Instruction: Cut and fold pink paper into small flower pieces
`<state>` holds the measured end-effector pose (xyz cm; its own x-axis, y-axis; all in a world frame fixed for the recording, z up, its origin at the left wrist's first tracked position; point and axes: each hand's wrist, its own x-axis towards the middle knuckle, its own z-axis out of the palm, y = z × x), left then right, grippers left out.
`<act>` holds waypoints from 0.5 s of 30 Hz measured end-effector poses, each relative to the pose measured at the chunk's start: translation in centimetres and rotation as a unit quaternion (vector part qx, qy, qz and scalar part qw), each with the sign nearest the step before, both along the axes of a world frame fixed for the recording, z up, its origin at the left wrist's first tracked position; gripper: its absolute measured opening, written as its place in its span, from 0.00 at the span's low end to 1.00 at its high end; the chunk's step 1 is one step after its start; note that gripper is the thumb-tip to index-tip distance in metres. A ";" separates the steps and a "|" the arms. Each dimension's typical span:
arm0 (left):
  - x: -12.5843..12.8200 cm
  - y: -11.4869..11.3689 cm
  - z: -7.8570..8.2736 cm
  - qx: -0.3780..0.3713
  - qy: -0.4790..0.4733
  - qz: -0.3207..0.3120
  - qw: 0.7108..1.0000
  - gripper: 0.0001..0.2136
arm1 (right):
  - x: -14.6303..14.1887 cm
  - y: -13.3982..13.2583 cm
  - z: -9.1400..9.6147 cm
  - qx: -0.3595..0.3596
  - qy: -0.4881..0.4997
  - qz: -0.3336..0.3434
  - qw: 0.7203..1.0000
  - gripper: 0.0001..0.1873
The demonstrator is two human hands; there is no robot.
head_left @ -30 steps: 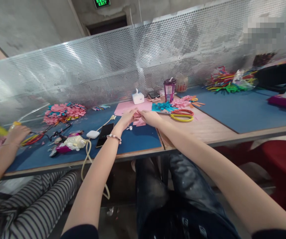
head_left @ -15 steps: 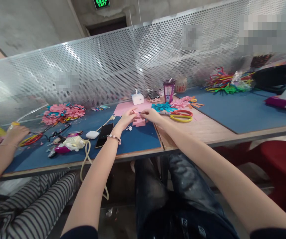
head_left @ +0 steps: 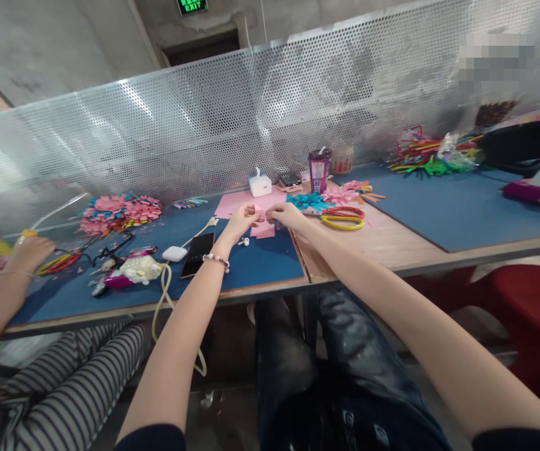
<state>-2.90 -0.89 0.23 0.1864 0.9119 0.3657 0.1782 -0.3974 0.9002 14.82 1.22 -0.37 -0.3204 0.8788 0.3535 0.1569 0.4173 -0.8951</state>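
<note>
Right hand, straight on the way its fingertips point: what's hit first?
Probably the small pink paper piece at the left hand's fingertips, then that hand's fingers. Depth is unclear, and the right hand may already be touching the paper.

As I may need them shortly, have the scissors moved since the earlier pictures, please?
No; against the perforated screen, the scissors lie in the same place.

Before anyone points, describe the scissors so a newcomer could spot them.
Below the perforated metal screen runs a table. On its wooden strip, right of the person's right hand, lie the scissors. Their red and yellow looped handles set them apart from the frilled blue paper behind.
</note>
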 end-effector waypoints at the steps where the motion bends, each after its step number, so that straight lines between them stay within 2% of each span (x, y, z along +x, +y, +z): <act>1: 0.0 0.0 0.0 0.002 0.003 -0.001 1.000 0.10 | 0.0 0.0 0.0 0.004 -0.001 -0.001 1.000 0.06; 11: 0.1 0.2 -0.1 0.011 0.015 0.008 1.000 0.08 | 0.2 0.5 -0.4 0.042 -0.017 0.011 0.999 0.08; 15: 0.2 0.1 -0.1 0.004 0.013 -0.005 1.000 0.08 | 0.2 0.7 -0.5 0.036 -0.014 0.014 0.999 0.08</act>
